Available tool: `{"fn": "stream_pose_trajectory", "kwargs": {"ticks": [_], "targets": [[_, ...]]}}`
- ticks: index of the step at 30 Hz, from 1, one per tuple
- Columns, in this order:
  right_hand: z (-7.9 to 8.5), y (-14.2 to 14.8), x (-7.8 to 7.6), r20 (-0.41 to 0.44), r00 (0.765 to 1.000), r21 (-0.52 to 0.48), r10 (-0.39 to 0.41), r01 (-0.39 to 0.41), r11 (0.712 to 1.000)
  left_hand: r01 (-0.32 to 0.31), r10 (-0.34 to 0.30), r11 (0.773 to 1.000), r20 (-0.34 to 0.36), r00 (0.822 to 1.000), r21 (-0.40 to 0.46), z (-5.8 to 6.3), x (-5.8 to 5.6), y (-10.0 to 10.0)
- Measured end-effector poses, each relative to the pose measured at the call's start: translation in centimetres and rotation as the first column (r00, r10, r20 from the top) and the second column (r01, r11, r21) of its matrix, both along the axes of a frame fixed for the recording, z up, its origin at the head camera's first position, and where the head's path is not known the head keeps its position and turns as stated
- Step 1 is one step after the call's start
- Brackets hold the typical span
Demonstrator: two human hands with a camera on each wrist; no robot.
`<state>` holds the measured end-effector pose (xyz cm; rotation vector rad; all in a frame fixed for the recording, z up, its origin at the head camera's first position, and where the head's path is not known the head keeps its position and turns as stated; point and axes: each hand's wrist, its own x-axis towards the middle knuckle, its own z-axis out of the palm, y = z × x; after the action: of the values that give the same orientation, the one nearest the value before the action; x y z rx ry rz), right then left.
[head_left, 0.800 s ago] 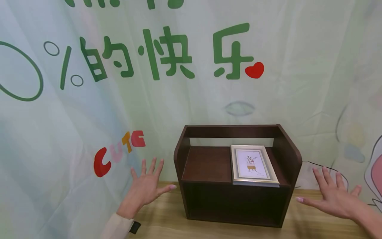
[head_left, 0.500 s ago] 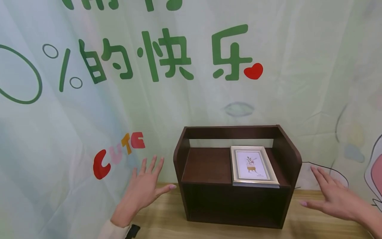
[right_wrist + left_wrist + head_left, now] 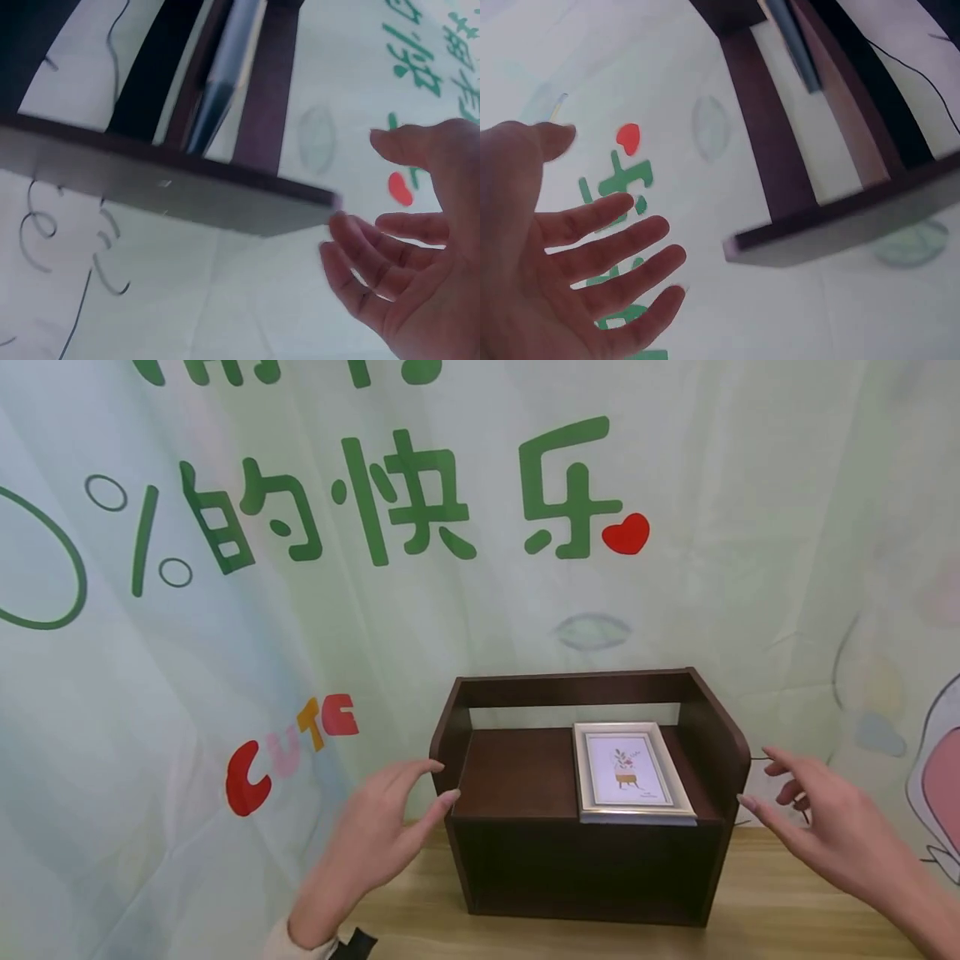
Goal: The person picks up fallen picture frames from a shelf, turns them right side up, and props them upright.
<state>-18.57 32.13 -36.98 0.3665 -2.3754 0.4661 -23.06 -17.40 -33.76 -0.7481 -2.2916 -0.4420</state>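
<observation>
A dark brown wooden shelf (image 3: 517,777) stands in front of a printed curtain. Lying on its upper board, toward the right, is a picture frame (image 3: 633,772) with a pale gold border and a potted-plant print. My left hand (image 3: 375,831) is beside the shelf's left side panel, thumb and fingers parted, holding nothing. On the other side, my right hand (image 3: 840,827) has its fingertips close to the right side panel (image 3: 723,752), fingers loosely bent around no object. Both wrist views show the relaxed fingers near the shelf's side panels (image 3: 840,217).
The pale green curtain (image 3: 750,527) with green characters and a red heart hangs right behind the shelf. Underneath is a light wood-grain surface (image 3: 787,902). A black strap (image 3: 355,945) shows at the left wrist.
Both hands have moved inward toward the shelf's sides, and their spread fingers have bent. The shelf and picture frame stay in place, while the head view has shifted slightly.
</observation>
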Motion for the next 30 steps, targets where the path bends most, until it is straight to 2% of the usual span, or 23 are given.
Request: {"fn": "stream_pose_trajectory", "kwargs": {"ticks": [1, 3, 8, 12, 15, 19, 23, 26, 30], "targets": [[0.3, -0.4, 0.1, -0.05, 0.999, -0.005, 0.007, -0.007, 1.0, 0.012, -0.013, 1.0, 0.022, 1.0, 0.017, 0.4, 0.0, 0.5], [0.8, -1.2, 0.3, -0.094, 0.995, -0.02, 0.024, -0.026, 0.999, 0.026, -0.029, 0.999, 0.08, 0.996, 0.045, 1.1, -0.1, 1.5], [1.4, -2.9, 0.0, -0.087, 0.993, -0.043, 0.083, -0.087, 0.995, 0.071, -0.087, 0.994, 0.21, 0.974, 0.081, 2.0, -1.4, 4.0], [1.6, -4.2, -0.6, 0.003, 0.996, -0.035, 0.086, -0.086, 0.996, 0.104, -0.117, 0.993, 0.3, 0.947, 0.061, 2.1, -3.0, 6.0], [1.6, -5.0, -0.9, 0.129, 0.989, -0.023, 0.075, -0.072, 0.997, 0.122, -0.123, 0.992, 0.373, 0.92, 0.026, 2.1, -4.1, 7.3], [1.1, -5.8, -1.6, 0.256, 0.964, -0.019, 0.076, -0.073, 0.997, 0.121, -0.097, 0.992, 0.454, 0.885, -0.022, 1.9, -5.6, 8.8], [0.3, -6.5, -2.4, 0.34, 0.939, -0.033, 0.054, -0.046, 0.998, 0.103, -0.045, 0.991, 0.533, 0.845, -0.08, 1.5, -7.3, 10.3], [-0.4, -7.0, -3.0, 0.341, 0.939, -0.024, 0.031, -0.024, 0.999, 0.103, -0.013, 0.987, 0.582, 0.813, -0.121, 0.9, -8.7, 11.6], [-1.1, -7.6, -3.6, 0.3, 0.954, 0.016, -0.011, 0.007, 1.0, 0.115, 0.013, 0.979, 0.617, 0.787, -0.168, 0.0, -10.6, 13.3]]}}
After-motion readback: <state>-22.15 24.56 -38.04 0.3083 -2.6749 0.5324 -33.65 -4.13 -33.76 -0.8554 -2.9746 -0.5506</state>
